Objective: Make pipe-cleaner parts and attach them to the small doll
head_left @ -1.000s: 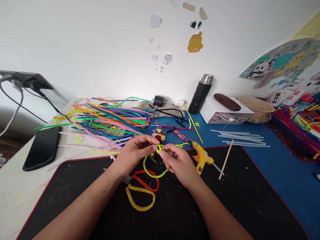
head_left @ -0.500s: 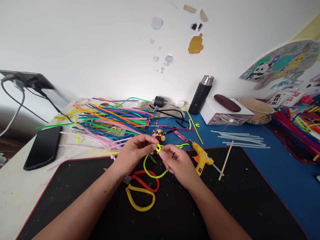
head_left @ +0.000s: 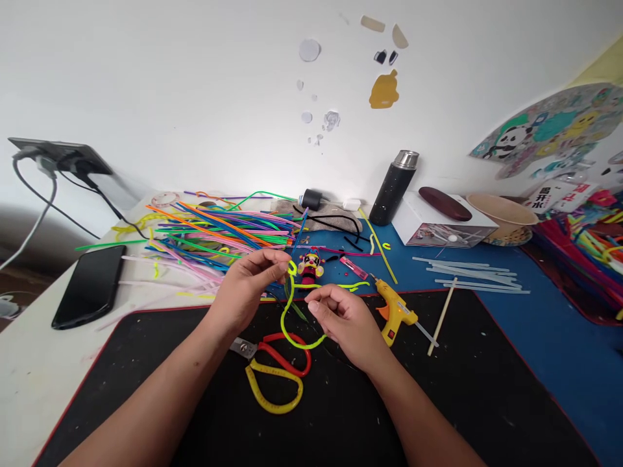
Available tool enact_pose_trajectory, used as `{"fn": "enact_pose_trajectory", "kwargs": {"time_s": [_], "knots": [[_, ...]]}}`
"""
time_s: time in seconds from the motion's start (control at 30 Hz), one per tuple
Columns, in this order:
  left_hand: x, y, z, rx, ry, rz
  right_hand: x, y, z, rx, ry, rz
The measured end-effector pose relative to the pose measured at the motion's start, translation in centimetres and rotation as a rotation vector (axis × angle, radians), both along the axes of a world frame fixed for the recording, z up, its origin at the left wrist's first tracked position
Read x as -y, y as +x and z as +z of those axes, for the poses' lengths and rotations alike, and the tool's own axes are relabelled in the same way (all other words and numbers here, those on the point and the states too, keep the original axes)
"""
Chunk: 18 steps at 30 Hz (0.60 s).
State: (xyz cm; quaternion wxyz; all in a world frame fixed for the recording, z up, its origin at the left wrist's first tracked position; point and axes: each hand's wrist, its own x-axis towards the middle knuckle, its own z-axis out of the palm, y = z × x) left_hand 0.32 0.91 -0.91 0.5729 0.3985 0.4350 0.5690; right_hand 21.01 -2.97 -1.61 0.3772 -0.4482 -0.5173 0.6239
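Neon-yellow pipe cleaner (head_left: pixel 283 322): 1 end looped, pinched in left hand (head_left: pixel 249 284); rest sags toward right hand (head_left: pixel 348 322).

Behind the desk (head_left: pixel 29 383) rises a white wall (head_left: pixel 195 78), softly lit, greyer below the socket (head_left: pixel 57 149) left of the desk. A panda decal (head_left: pixel 549 130) sits above the desk's right end. Seemingly brown floor (head_left: pixel 24 277) shows dimly past the desk's left edge.

A craft table (head_left: pixel 29 389), probably in a home though little of the room shows, stands against a white wall (head_left: pixel 195 97) bearing a yellow sticker (head_left: pixel 384 89). Heaped pipe cleaners (head_left: pixel 219 227), a glue gun (head_left: pixel 395 311) and scissors (head_left: pixel 278 360) share space with a phone (head_left: pixel 90 285).
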Motion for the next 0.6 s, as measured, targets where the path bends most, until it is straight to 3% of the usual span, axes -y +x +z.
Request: {"fn": "enact_pose_trajectory", "kwargs": {"time_s": [0.2,0.47,0.6], "knots": [[-0.8,-1.5,0.7,0.144,-0.009,0.149,-0.5,0.5,0.3,-0.062,0.016,-0.124],[0.0,-0.1,0.4,-0.007,-0.032,-0.077,0.0,0.0,1.0,-0.074,-0.005,-0.084],[0.3,0.2,0.3,-0.025,-0.053,-0.128,0.0,0.0,1.1,-0.051,0.003,-0.088]]}}
